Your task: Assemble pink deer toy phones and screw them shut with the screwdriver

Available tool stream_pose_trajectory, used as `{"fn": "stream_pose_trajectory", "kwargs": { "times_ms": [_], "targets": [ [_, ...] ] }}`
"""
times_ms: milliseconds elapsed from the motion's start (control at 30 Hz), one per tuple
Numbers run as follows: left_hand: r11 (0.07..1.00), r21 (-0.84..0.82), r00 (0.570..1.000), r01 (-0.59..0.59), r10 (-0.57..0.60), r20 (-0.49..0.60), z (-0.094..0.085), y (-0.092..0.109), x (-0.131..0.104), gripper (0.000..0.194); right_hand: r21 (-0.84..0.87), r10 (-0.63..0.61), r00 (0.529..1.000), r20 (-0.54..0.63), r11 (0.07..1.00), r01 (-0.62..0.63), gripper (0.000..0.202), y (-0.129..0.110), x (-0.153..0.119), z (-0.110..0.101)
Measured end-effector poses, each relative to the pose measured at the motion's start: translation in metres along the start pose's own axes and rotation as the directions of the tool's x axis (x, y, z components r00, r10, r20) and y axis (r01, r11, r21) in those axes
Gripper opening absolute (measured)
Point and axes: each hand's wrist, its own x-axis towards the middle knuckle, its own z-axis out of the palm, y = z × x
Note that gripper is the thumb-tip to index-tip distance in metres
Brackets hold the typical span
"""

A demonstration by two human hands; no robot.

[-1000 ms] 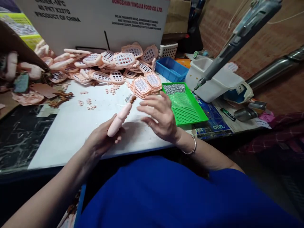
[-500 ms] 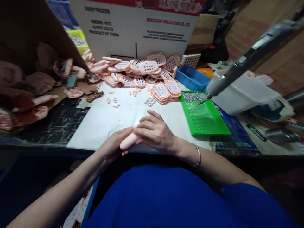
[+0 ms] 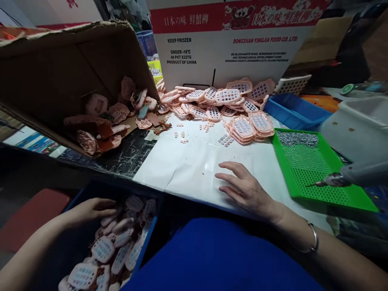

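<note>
My left hand (image 3: 96, 210) is over the blue bin (image 3: 153, 226) at the lower left, fingers stretched and apart from the thumb. Just beyond its fingertips, a slightly blurred pink plastic casing (image 3: 123, 224) lies or drops among several assembled toy phones (image 3: 103, 249) with button grids. My right hand (image 3: 242, 186) hovers over the white work surface (image 3: 194, 173), its fingers spread and nothing in them. Ahead of it are stacked pink casings (image 3: 242, 128) and small grey-white button pieces (image 3: 226, 140).
An electric screwdriver (image 3: 342, 178) hangs over the green tray (image 3: 287, 178) of screws at right. Behind it stand a blue container (image 3: 295, 113) and a white tub (image 3: 357, 125). Heaped button-grid casings (image 3: 227, 97) line the back. A cardboard box (image 3: 69, 72) with pink parts lies at left.
My left hand has left the right one and swung down left to the bin; the pink casing has left my hands. My right hand has opened. The view has turned left.
</note>
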Motion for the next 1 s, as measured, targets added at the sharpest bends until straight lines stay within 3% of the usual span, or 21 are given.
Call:
{"fn": "stream_pose_trajectory", "kwargs": {
  "times_ms": [33, 67, 100, 167, 233, 267, 400, 533, 633, 733, 867, 967, 1000],
  "targets": [
    [1.0, -0.009, 0.998, 0.003, -0.002, 0.058, -0.009, 0.011, 0.012, 0.059, 0.005, -0.005, 1.0, -0.001, 1.0, 0.005, 0.021, 0.0, 0.001, 0.001],
    [0.998, -0.033, 0.958, 0.049, -0.038, 0.284, -0.018, 0.024, 0.024, 0.06, 0.01, -0.011, 1.0, -0.004, 1.0, 0.011, 0.021, 0.0, 0.001, 0.002],
    [0.995, -0.087, 0.936, 0.058, -0.024, 0.352, -0.026, 0.038, 0.039, 0.063, 0.016, -0.017, 1.0, -0.005, 1.0, 0.017, 0.02, 0.001, 0.002, 0.003],
    [0.994, -0.102, 0.962, -0.039, 0.065, 0.264, -0.035, 0.065, 0.07, 0.065, 0.034, -0.025, 1.0, 0.001, 0.999, 0.025, 0.019, 0.002, 0.002, 0.006],
    [0.963, 0.148, 0.974, -0.224, 0.214, 0.077, -0.033, 0.085, 0.105, 0.062, 0.053, -0.023, 1.0, 0.008, 0.998, 0.022, 0.019, 0.002, 0.002, 0.008],
    [0.941, 0.235, 0.969, -0.244, 0.249, 0.009, -0.03, 0.092, 0.125, 0.054, 0.061, -0.021, 1.0, 0.011, 0.998, 0.02, 0.02, 0.003, 0.002, 0.009],
    [0.859, 0.473, 0.931, -0.195, 0.314, -0.186, -0.008, 0.101, 0.198, 0.028, 0.099, 0.005, 0.999, 0.036, 0.995, -0.008, 0.019, 0.006, 0.001, 0.013],
    [0.775, 0.61, 0.924, -0.162, 0.336, -0.181, 0.005, 0.099, 0.235, 0.018, 0.132, 0.039, 0.997, 0.072, 0.99, -0.048, 0.018, 0.01, 0.0, 0.014],
    [0.717, 0.671, 0.921, -0.191, 0.367, -0.13, 0.007, 0.099, 0.231, 0.02, 0.145, 0.056, 0.994, 0.095, 0.987, -0.07, 0.018, 0.012, -0.001, 0.015],
    [0.671, 0.71, 0.907, -0.213, 0.407, -0.112, 0.006, 0.1, 0.209, 0.023, 0.159, 0.063, 0.991, 0.121, 0.984, -0.082, 0.017, 0.013, -0.002, 0.015],
    [0.637, 0.727, 0.884, -0.257, 0.459, -0.09, 0.013, 0.101, 0.159, 0.027, 0.194, 0.061, 0.99, 0.127, 0.977, -0.085, 0.018, 0.011, -0.003, 0.014],
    [0.611, 0.719, 0.858, -0.331, 0.511, -0.039, 0.032, 0.103, 0.115, 0.033, 0.197, 0.05, 0.991, 0.125, 0.978, -0.074, 0.02, 0.007, -0.003, 0.012],
    [0.582, 0.721, 0.827, -0.377, 0.562, -0.022, 0.042, 0.104, 0.1, 0.037, 0.193, 0.043, 0.991, 0.127, 0.979, -0.067, 0.021, 0.005, -0.003, 0.011]
  ]
}}
